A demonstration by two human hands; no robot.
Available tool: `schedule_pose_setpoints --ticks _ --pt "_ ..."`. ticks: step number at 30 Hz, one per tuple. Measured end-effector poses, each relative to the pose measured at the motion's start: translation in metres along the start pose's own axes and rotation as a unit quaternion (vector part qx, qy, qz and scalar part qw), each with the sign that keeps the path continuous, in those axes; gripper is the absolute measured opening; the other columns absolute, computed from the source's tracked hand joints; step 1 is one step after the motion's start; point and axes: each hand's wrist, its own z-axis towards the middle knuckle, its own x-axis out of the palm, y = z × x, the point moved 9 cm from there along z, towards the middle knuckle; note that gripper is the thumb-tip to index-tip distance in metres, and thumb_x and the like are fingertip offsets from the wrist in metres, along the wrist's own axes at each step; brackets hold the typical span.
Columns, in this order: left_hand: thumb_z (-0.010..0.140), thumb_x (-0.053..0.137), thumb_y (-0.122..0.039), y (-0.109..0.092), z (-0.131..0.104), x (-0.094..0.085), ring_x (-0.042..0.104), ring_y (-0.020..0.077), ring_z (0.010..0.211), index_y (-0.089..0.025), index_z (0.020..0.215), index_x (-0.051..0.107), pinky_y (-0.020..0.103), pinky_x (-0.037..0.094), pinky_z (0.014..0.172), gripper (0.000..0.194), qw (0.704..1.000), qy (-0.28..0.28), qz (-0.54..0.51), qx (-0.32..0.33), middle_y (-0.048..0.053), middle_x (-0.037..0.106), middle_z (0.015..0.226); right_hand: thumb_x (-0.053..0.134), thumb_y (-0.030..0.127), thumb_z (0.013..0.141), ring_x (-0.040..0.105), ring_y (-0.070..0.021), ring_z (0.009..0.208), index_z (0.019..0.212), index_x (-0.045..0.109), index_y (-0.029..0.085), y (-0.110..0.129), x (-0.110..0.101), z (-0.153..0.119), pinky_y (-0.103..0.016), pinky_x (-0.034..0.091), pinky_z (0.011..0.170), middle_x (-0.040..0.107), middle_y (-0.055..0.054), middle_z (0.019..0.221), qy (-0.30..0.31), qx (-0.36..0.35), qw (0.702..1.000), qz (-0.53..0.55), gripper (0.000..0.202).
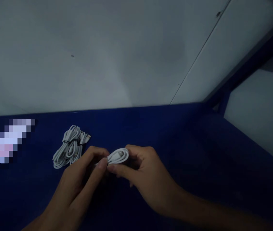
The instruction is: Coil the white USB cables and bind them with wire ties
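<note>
A coiled white USB cable (119, 156) is held between both hands above the blue surface, a metal connector showing at its looped end. My left hand (85, 175) pinches the bundle at its narrow middle with thumb and fingers. From the other side, my right hand (148, 173) grips near the same spot, its thumb below the coil and its fingers behind the loop. Part of the cable is hidden by the left fingers. Just beyond my left hand lies a pile of white cables (70, 146), bound with dark ties, with a USB plug sticking out at the right.
The blue tabletop (136, 125) meets a pale panel wall (102, 57) at the back. A blue frame post (225, 99) rises at the right, beside another pale panel (259, 109). At the far left is a bright pixelated object (8, 141).
</note>
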Motion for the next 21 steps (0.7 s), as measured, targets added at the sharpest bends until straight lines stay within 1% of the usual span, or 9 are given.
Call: schedule_pose_setpoints --ticks 2,4,6,8,11,13,16,19,21 --pt "0.108 0.065 -0.041 -0.010 0.003 -0.001 0.076 0.0207 0.091 -0.033 0.125 0.076 0.028 0.063 0.080 0.022 0.998 0.000 0.042 0.047 0.002 0.081 0.110 0.080 0.034 0.098 0.064 -0.0150 0.074 0.089 0.074 0.020 0.000 0.000 0.000 -0.028 0.049 0.061 0.072 0.001 0.083 0.011 0.003 1.000 -0.001 0.018" --pt "0.107 0.068 -0.038 -0.012 0.006 -0.003 0.078 0.0212 0.098 -0.035 0.124 0.078 0.028 0.062 0.086 0.020 0.997 -0.002 0.053 0.053 0.001 0.081 0.116 0.078 0.035 0.099 0.069 -0.0168 0.079 0.088 0.073 0.019 0.003 -0.001 0.000 -0.028 0.051 0.063 0.076 -0.001 0.087 0.013 -0.005 1.000 -0.011 0.020" --pt "0.104 0.073 -0.038 -0.010 0.009 -0.006 0.078 0.0211 0.097 -0.035 0.116 0.081 0.028 0.062 0.087 0.015 0.999 -0.011 0.037 0.036 0.000 0.083 0.112 0.076 0.034 0.101 0.072 -0.0177 0.082 0.086 0.071 0.019 0.007 -0.003 0.000 -0.028 0.053 0.063 0.077 -0.002 0.089 0.012 -0.018 1.000 -0.022 0.021" --pt "0.101 0.076 -0.038 -0.008 0.013 -0.007 0.079 0.0209 0.092 -0.033 0.109 0.084 0.028 0.064 0.086 0.012 1.000 -0.012 0.008 0.011 0.000 0.084 0.105 0.072 0.031 0.104 0.073 -0.0170 0.083 0.089 0.070 0.020 0.011 -0.001 0.000 -0.026 0.054 0.063 0.076 -0.002 0.091 0.024 -0.037 0.999 -0.020 0.018" --pt "0.099 0.079 -0.038 -0.006 0.016 -0.005 0.078 0.0195 0.080 -0.031 0.102 0.086 0.027 0.066 0.077 0.010 0.999 -0.011 -0.040 -0.013 0.000 0.084 0.091 0.066 0.028 0.108 0.072 -0.0157 0.084 0.100 0.071 0.020 0.014 0.004 -0.001 -0.023 0.054 0.061 0.075 -0.002 0.093 0.054 -0.055 0.997 0.003 0.012" --pt "0.097 0.081 -0.038 -0.008 0.015 -0.008 0.078 0.0192 0.076 -0.032 0.102 0.087 0.025 0.066 0.072 0.010 0.999 -0.032 -0.041 -0.009 -0.001 0.084 0.089 0.063 0.029 0.111 0.070 -0.0143 0.080 0.104 0.069 0.021 0.013 0.007 -0.002 -0.022 0.053 0.059 0.072 -0.001 0.091 0.064 -0.053 0.997 0.010 0.012" --pt "0.094 0.083 -0.040 -0.014 0.012 -0.013 0.079 0.0204 0.082 -0.036 0.106 0.088 0.026 0.066 0.075 0.013 0.998 -0.067 0.010 0.016 -0.001 0.086 0.098 0.058 0.029 0.114 0.059 -0.0111 0.068 0.104 0.065 0.022 0.012 0.009 -0.004 -0.021 0.051 0.056 0.063 0.002 0.084 0.065 -0.054 0.996 -0.011 0.014" --pt "0.093 0.085 -0.042 -0.017 0.009 -0.010 0.081 0.0237 0.096 -0.041 0.115 0.086 0.029 0.066 0.085 0.021 0.996 -0.054 0.049 0.040 -0.003 0.087 0.111 0.054 0.026 0.115 0.053 -0.0100 0.066 0.104 0.063 0.022 0.016 0.007 -0.005 -0.021 0.049 0.055 0.059 0.003 0.084 0.054 -0.079 0.995 -0.025 0.014" --pt "0.095 0.084 -0.042 -0.018 0.008 -0.008 0.082 0.0242 0.098 -0.043 0.121 0.084 0.029 0.066 0.085 0.027 0.994 -0.041 0.082 0.058 -0.004 0.087 0.115 0.053 0.026 0.116 0.053 -0.0098 0.065 0.104 0.063 0.022 0.017 0.006 -0.004 -0.021 0.048 0.055 0.058 0.003 0.084 0.048 -0.084 0.995 -0.027 0.015"
